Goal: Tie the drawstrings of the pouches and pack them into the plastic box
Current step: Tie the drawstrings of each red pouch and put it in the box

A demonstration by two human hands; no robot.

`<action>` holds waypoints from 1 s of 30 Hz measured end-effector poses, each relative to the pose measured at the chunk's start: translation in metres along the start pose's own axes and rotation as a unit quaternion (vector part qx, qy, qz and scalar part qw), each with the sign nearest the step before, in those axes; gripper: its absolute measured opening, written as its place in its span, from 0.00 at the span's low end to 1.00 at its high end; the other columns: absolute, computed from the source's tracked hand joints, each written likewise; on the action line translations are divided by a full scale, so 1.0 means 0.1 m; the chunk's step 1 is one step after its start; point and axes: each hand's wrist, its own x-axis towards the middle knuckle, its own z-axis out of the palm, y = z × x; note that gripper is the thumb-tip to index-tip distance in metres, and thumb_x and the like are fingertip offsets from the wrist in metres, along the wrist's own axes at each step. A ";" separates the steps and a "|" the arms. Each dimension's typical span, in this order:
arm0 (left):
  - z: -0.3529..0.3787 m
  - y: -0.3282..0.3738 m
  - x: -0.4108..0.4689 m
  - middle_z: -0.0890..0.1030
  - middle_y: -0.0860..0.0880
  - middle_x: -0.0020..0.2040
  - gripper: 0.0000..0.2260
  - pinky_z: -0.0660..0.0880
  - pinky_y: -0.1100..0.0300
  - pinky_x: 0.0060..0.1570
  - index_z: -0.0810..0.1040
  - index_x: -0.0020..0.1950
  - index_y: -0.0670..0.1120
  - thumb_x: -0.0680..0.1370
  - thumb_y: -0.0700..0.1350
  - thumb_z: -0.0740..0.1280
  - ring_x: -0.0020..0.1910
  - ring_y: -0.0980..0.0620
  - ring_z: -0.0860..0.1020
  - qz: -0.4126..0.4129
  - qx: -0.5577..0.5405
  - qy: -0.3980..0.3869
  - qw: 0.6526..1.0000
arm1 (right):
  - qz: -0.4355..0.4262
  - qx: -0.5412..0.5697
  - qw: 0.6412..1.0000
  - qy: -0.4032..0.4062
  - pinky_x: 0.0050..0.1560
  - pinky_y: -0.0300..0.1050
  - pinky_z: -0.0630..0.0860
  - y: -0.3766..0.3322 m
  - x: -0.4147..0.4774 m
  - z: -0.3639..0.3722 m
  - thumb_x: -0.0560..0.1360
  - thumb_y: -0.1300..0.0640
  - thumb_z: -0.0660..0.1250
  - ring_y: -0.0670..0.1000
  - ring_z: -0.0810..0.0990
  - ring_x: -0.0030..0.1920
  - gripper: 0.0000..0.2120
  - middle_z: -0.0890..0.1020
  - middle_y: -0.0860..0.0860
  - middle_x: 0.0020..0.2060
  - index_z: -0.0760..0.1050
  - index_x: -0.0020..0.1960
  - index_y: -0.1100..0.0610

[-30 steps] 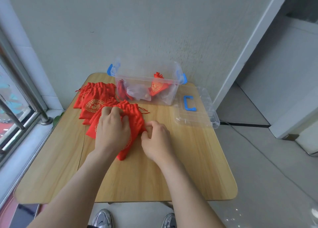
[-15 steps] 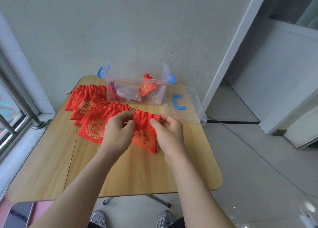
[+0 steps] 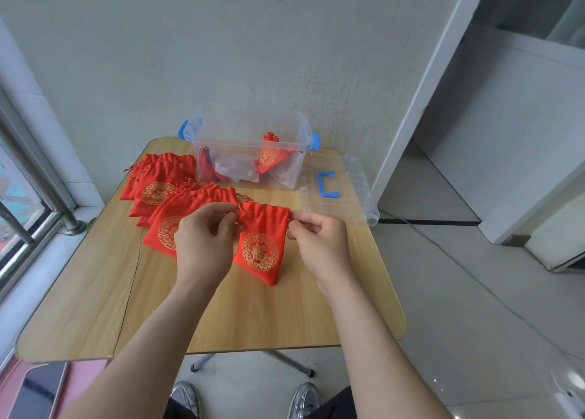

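While the left hand (image 3: pixel 204 240) pinches the pouch (image 3: pixel 262 241), the right hand (image 3: pixel 319 240) pinches its other corner.

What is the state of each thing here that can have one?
Held pouch: mouth wide, untied.
Left hand: pinches its top left corner.
Right hand: pinches its top right corner.
Plastic box: open, pouches inside.
Lid: off, beside the box.
Pile of pouches: on the table, unpacked.

Drawstrings: your left hand (image 3: pixel 204 241) and right hand (image 3: pixel 319 241) hide them at the pouch (image 3: pixel 261 247) corners.
Phone (image 3: pixel 38 393): lower left, cut by the frame.
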 end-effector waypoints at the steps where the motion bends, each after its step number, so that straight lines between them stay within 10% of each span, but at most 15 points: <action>1: 0.00 0.01 -0.01 0.87 0.52 0.41 0.10 0.85 0.50 0.49 0.86 0.53 0.49 0.83 0.35 0.69 0.40 0.55 0.87 0.000 -0.001 0.007 1.000 | -0.003 -0.008 1.000 0.005 0.47 0.38 0.81 0.00 0.00 0.00 0.79 0.64 0.71 0.42 0.86 0.40 0.13 0.89 0.49 0.40 0.85 0.48 0.47; 13: -0.03 0.09 -0.04 0.88 0.50 0.42 0.08 0.85 0.58 0.43 0.87 0.56 0.47 0.82 0.37 0.71 0.43 0.52 0.88 -0.026 -0.104 0.061 0.992 | 0.028 0.095 0.995 0.014 0.50 0.41 0.82 -0.05 -0.01 -0.02 0.80 0.64 0.72 0.45 0.88 0.45 0.08 0.90 0.49 0.45 0.87 0.55 0.55; 30: -0.09 0.03 0.07 0.87 0.45 0.49 0.09 0.85 0.54 0.48 0.83 0.52 0.46 0.84 0.34 0.67 0.45 0.50 0.88 -0.089 -0.191 0.147 0.966 | 0.149 0.396 0.889 0.172 0.51 0.51 0.87 -0.17 -0.05 0.05 0.81 0.73 0.68 0.59 0.90 0.46 0.11 0.84 0.65 0.54 0.76 0.59 0.61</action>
